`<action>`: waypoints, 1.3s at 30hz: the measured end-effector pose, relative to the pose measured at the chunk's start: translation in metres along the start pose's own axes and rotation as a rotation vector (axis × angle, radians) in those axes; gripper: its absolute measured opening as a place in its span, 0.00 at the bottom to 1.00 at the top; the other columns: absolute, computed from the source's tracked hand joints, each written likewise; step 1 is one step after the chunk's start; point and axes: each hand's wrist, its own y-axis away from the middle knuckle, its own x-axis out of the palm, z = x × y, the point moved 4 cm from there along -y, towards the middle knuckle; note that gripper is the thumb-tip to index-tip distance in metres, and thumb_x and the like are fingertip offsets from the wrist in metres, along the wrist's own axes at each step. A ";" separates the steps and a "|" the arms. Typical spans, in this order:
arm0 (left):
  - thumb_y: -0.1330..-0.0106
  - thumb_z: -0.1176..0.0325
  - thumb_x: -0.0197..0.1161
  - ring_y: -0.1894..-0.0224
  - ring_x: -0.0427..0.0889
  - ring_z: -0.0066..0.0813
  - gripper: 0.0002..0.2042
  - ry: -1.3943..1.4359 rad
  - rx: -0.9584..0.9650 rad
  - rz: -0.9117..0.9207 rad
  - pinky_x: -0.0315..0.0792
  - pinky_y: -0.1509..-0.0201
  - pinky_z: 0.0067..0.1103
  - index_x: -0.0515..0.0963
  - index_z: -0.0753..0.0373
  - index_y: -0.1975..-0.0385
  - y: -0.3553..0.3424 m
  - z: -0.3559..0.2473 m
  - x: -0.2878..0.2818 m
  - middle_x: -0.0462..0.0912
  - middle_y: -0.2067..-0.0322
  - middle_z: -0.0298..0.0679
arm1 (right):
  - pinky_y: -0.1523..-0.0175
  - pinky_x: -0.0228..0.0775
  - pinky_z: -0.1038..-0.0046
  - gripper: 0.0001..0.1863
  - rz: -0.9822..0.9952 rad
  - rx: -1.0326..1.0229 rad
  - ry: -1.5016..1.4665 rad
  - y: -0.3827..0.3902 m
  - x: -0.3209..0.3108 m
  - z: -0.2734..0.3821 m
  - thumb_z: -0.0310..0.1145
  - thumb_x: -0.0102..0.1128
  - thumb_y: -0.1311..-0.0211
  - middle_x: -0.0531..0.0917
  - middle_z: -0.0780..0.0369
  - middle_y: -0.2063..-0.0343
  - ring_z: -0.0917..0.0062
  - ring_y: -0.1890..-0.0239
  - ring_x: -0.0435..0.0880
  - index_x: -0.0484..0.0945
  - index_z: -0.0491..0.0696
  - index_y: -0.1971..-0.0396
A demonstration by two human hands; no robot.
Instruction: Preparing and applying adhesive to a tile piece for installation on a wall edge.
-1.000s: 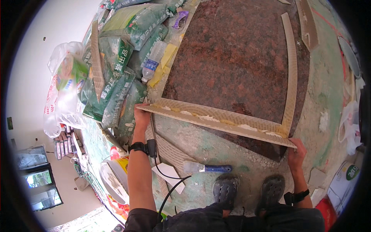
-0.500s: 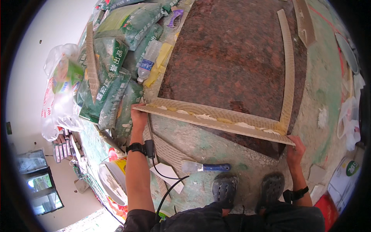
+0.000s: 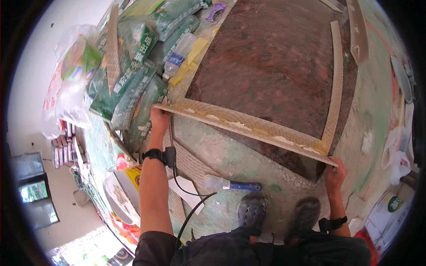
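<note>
Landmark: red-brown slab (image 3: 266,66). Pale strip (image 3: 248,132), along its near edge: left hand (image 3: 159,117) grasping one end, right hand (image 3: 336,175) the other. Step, I judge: aligning; next move needs both ends level.

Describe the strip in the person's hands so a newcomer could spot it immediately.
Find the big dark-red slab and go to its end nearest the person. Across it runs a long, ribbed beige strip, smeared white and yellow. Unlike the side strip along the slab's right, it has the left hand on one end and the right hand on the other.
</note>
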 end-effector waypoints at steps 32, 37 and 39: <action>0.54 0.70 0.83 0.59 0.80 0.48 0.15 -0.153 -0.008 -0.082 0.76 0.53 0.39 0.86 0.69 0.69 0.007 -0.031 -0.001 0.79 0.64 0.48 | 0.54 0.78 0.69 0.06 -0.001 0.057 0.076 0.003 0.007 -0.007 0.22 0.70 0.34 0.88 0.55 0.63 0.67 0.62 0.88 0.85 0.40 0.59; 0.50 0.72 0.78 0.54 0.79 0.53 0.11 -0.099 -0.026 -0.053 0.75 0.48 0.41 0.86 0.68 0.69 0.006 -0.030 -0.001 0.79 0.63 0.50 | 0.56 0.77 0.70 0.06 -0.006 -0.012 0.086 0.002 0.007 -0.008 0.23 0.71 0.34 0.88 0.56 0.63 0.68 0.62 0.87 0.85 0.41 0.58; 0.49 0.74 0.76 0.54 0.78 0.53 0.10 -0.119 -0.014 -0.067 0.75 0.48 0.41 0.86 0.67 0.68 0.011 -0.034 -0.002 0.79 0.64 0.50 | 0.57 0.77 0.70 0.07 -0.008 0.061 0.075 0.002 0.007 -0.011 0.24 0.70 0.33 0.88 0.56 0.64 0.70 0.64 0.87 0.86 0.41 0.57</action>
